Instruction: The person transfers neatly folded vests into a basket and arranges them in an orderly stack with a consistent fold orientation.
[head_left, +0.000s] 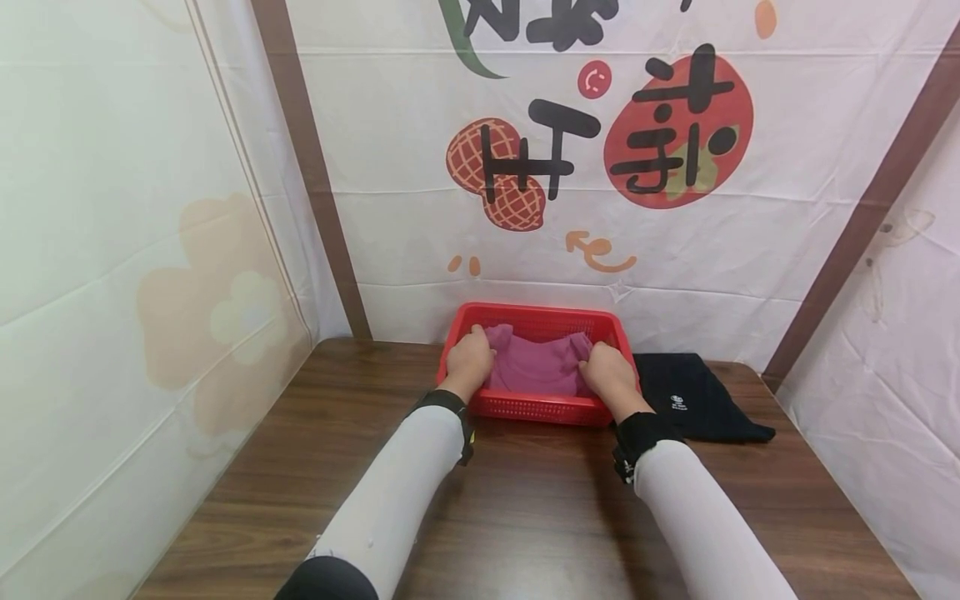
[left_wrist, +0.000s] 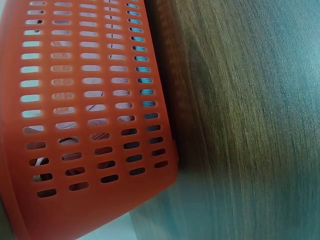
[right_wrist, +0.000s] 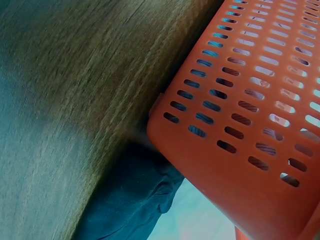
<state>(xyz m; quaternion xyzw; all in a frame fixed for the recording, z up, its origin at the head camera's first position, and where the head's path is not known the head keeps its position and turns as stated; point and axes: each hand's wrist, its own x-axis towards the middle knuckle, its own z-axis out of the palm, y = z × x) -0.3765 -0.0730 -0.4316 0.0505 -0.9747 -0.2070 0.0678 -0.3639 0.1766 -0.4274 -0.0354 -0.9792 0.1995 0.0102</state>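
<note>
1. Toward the far side of the desk [head_left: 525, 508], against the printed backdrop [head_left: 405, 250], stands a red basket [head_left: 543, 401] with slotted walls. The pink cloth [head_left: 536, 367] is within it, its far edge dipping in a curve between two raised ends.
2. The person's left hand [head_left: 471, 360] reaches over the near rim, its grip apparently clamped on the cloth's left end, the fingers curled.
3. The right hand [head_left: 609, 377] mirrors it, its grip closed on the cloth's right end. Neither wrist view shows the fingers; those pictures show mainly the basket's slotted side and the desk, so how firmly either grip holds cannot be told.
4. Just beside the basket's right end, a black cloth [head_left: 675, 387] with a small white print lies on the desk, touched by neither hand. Whether its edge goes under the basket is unclear.
5. As for progress, the pink cloth lies inside the basket walls, but the handling looks unfinished: both ends are held, and release is not yet done. Whether the cloth is being laid in, straightened or lifted out cannot be judged from this moment alone.
</note>
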